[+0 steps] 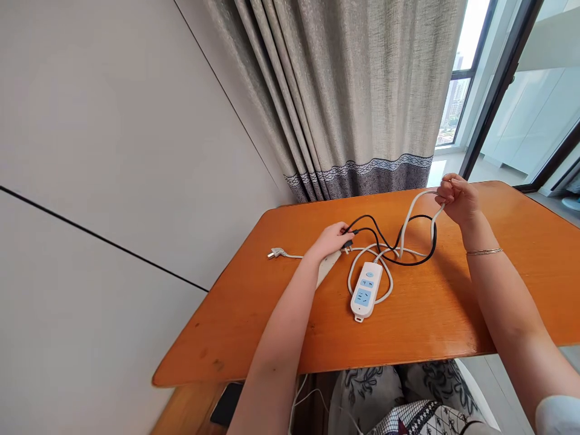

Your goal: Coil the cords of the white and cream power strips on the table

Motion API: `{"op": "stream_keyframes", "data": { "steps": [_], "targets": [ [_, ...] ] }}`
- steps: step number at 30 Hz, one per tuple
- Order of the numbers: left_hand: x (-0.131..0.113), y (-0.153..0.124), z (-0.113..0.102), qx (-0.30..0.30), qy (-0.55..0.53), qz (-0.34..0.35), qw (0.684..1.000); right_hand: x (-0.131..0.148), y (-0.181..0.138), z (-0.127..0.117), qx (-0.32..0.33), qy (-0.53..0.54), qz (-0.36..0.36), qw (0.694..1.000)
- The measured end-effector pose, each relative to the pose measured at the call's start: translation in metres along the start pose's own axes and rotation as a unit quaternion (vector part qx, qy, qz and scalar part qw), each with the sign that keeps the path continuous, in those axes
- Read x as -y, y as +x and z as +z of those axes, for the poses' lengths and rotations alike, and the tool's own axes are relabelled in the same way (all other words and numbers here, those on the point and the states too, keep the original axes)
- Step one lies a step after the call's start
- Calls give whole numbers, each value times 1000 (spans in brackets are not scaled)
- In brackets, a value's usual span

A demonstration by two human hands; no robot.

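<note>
"What lies beneath the hands?"

"A broad orange-brown wooden table [254, 314], under both the left hand [334, 238] and the right hand [455, 196]. On it, a smooth, round white cord [409, 211] rises as a loop to the right hand, its fingers curled tight around it. A thinner black rubbery cord [410, 264] runs from the left hand into a loop below the right one, crossing the white."

"How would those cords handle?"

"Light and springy, probably; the white looks the stiffer. Since they cross, a grip near a crossing should steer them better than one far along."

"And the strips?"

"The white plastic power strip with pale-blue socket panels [367, 289] lies between the hands, nearer the person than either. Its long axis runs away from the person, leaning slightly right, cord end farthest. It is likely rigid, modest in weight and a little slippery; its long sides offer the best hold. A second white strip [329, 266], partly hidden under the left wrist, leans the same way."

"Anything smaller?"

"The black moulded plug [347, 244], pinched in the left hand's fingers. It looks hard and light, best held by its body; its prongs seem to face the person. Well left of that hand, a white plug with metal prongs [278, 252] lies roughly crosswise, prongs pointing away from the hand."
</note>
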State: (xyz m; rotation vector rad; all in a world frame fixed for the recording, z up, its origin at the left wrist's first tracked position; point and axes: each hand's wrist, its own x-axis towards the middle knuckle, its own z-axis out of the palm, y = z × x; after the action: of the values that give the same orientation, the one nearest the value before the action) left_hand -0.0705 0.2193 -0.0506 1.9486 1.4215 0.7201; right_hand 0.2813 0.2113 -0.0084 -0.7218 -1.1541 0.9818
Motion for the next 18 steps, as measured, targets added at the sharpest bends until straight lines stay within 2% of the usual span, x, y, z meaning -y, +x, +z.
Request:
{"op": "stream_keyframes", "data": {
  "steps": [4,7,10,12,15,18],
  "targets": [
    [1,2,-16,-110,-117,-29,987,0,-2,-2,24,-13,5,1000],
    [0,1,-25,-179,-207,-32,961,-3,-2,-1,6,-46,18,999],
    [-5,-1,-32,-223,-268,-36,937,-7,-2,3,-22,-104,18,994],
    [-11,-4,-35,-234,-289,-40,927,-6,-3,5,-7,-145,18,989],
    [-21,-8,-36,-233,-298,-34,925,2,-7,5,67,-202,52,976],
    [-30,-12,-35,-233,-306,-8,923,12,-13,1,228,-204,159,939]
  ]
}}
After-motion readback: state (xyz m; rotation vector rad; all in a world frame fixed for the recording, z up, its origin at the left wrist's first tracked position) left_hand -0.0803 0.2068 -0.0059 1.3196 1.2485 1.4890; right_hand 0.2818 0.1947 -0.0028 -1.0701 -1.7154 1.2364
